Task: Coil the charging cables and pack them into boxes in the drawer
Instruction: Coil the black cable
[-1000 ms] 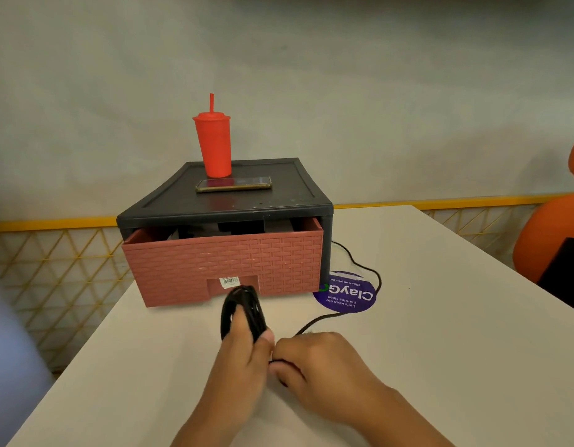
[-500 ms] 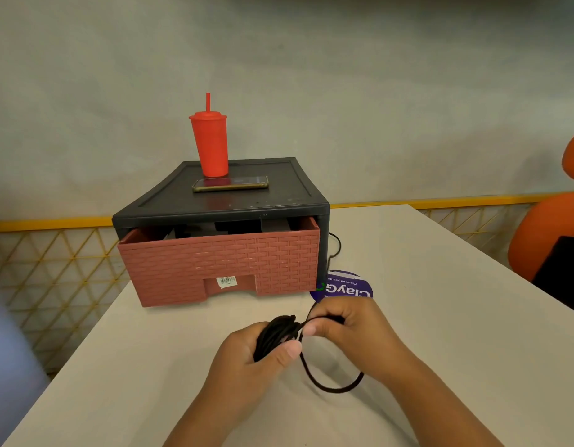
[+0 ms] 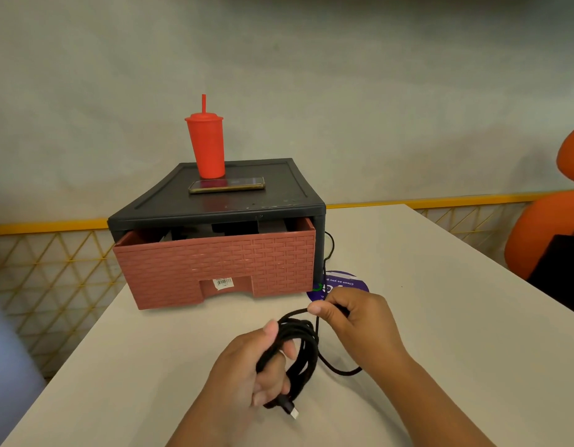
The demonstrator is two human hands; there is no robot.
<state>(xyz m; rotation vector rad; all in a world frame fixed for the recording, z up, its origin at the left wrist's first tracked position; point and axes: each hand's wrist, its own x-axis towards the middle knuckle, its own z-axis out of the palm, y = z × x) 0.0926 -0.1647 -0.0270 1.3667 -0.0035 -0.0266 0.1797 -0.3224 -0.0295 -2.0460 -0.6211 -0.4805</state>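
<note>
Raised since before — right hand (image 3: 353,321) pinches a strand of black braided charging cable (image 3: 306,337).
Curled fingers of the left hand (image 3: 256,366) grip its coiled loops.

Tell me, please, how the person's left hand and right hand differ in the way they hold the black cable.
The left hand grips the coiled loops of the black cable, fingers curled round them; the right hand pinches one strand. The left hand is nearer the camera, the right hand closer to the pink drawer. The plug pokes out below the left hand only. Both hold the same cable.
</note>
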